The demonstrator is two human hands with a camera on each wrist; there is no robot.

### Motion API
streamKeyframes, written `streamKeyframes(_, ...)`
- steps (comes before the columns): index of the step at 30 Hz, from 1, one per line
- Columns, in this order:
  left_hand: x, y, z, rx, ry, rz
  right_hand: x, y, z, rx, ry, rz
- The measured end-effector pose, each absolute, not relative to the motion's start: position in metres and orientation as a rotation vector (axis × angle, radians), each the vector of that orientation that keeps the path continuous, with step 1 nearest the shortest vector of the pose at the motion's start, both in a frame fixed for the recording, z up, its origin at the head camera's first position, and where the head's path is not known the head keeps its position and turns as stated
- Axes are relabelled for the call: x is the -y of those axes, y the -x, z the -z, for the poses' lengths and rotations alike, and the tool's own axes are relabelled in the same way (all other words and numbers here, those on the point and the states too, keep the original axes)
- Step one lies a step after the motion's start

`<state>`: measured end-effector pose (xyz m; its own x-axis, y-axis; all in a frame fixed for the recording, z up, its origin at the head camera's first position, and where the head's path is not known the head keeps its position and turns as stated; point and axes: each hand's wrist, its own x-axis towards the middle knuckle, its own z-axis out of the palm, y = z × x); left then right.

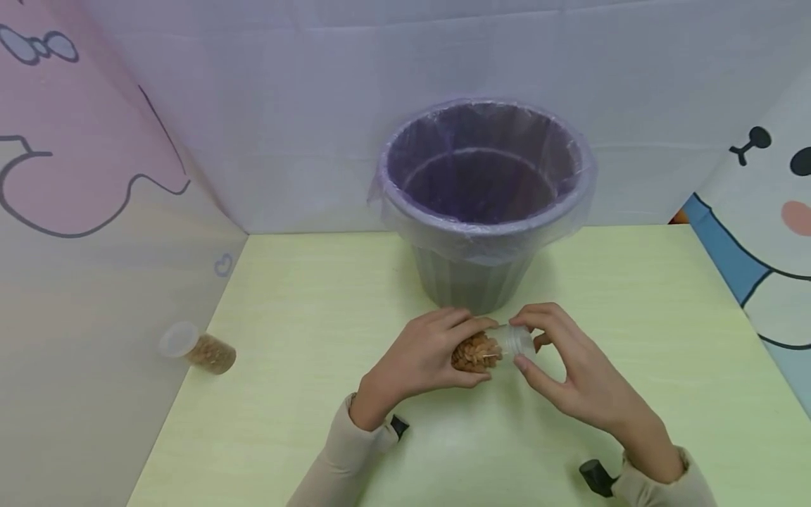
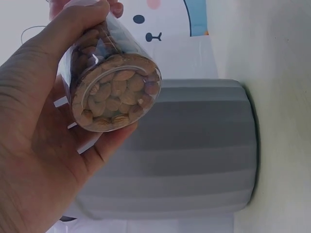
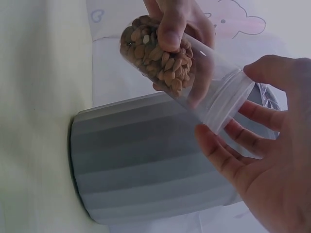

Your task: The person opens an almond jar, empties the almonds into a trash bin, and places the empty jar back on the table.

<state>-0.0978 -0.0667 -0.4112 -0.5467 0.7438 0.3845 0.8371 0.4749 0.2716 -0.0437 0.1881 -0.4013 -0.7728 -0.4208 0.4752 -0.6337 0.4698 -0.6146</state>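
Two hands (image 1: 421, 355) (image 1: 586, 384) — curved around jar (image 1: 489, 349)

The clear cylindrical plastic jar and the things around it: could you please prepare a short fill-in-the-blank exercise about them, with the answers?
1. The clear cylindrical plastic jar contains brown ____.
2. The left hand grips the jar's transparent body, and the right hand touches its translucent ____.
3. A translucent plastic bag hangs over the ____ of the grey, ribbed bin.
4. A second clear jar is on the person's ____ side.

Missing words: almonds; lid; rim; left.
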Motion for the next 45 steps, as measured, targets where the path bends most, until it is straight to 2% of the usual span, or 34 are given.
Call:
streamKeyframes(14, 0.0697, 0.0995, 0.4125, 2.556, 1.385, 0.67, -0.1829, 0.0468, 0.4043, 2.305, -1.067, -1.096)
streamKeyframes(33, 0.0695, 0.0987, 0.4148, 2.588, 1.383, 0.661, -0.1881, 0.0431, 0.4106, 2.587, -0.802, -0.981)
streamKeyframes(45, 0.0743, 0.0984, 0.4139, 2.601, 1.369, 0.639, -0.1834, 0.0443, 0.4064, 2.58, -0.884, -1.075)
